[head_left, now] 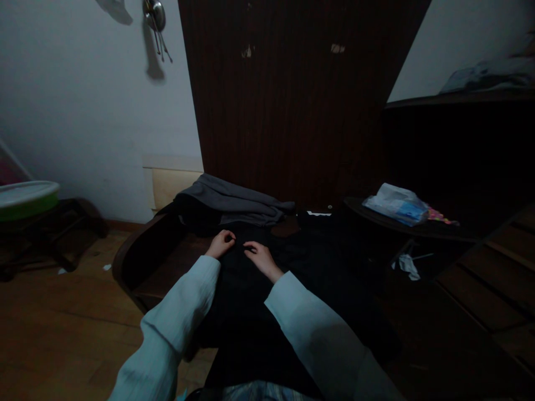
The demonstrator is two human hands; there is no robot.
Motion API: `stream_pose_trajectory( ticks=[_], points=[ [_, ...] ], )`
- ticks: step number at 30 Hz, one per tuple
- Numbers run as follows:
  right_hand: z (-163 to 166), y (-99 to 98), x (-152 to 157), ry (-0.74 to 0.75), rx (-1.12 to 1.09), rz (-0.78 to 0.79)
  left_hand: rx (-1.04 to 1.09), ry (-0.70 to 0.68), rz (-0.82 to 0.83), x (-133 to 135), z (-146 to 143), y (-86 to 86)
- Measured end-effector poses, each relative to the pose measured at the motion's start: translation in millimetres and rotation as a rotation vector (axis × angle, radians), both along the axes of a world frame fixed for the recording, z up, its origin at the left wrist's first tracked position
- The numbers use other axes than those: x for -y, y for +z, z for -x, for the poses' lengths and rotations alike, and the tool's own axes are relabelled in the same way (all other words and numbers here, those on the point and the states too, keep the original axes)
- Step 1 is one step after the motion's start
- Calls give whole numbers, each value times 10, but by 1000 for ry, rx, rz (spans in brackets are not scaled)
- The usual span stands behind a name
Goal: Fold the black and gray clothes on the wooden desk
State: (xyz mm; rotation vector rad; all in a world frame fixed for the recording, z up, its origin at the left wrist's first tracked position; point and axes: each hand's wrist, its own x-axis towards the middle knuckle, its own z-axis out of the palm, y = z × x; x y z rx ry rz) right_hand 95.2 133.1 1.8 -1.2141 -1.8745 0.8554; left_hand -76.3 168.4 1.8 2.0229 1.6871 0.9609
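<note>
A black garment lies spread over a dark wooden seat, its folds hard to make out in the dim light. My left hand is at its left edge, fingers curled and closed on the cloth. Just to the right, my right hand has thumb and fingers brought together on the same garment. The fingertips of the two hands point toward each other, a small gap apart. Behind them a grey garment lies bunched along the back of the seat.
The curved wooden armrest borders the seat on the left. A plastic packet rests on a dark shelf at the right. A green basin stands on a low stool at far left. A tall dark wooden panel rises behind.
</note>
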Motion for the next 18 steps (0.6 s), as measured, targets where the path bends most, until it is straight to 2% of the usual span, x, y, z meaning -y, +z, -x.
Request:
stream_pose_trajectory(
  ticks=[5, 11, 18],
  points=[
    [-7, -38, -25, 29, -61, -18, -5, 21, 3, -39, 11, -35],
    [-8, -101, -68, -13, -48, -31, 11, 23, 11, -66, 28, -62],
    [-7, -109, -123, -23, -147, 36, 43, 30, 15, -83, 40, -91]
  ],
)
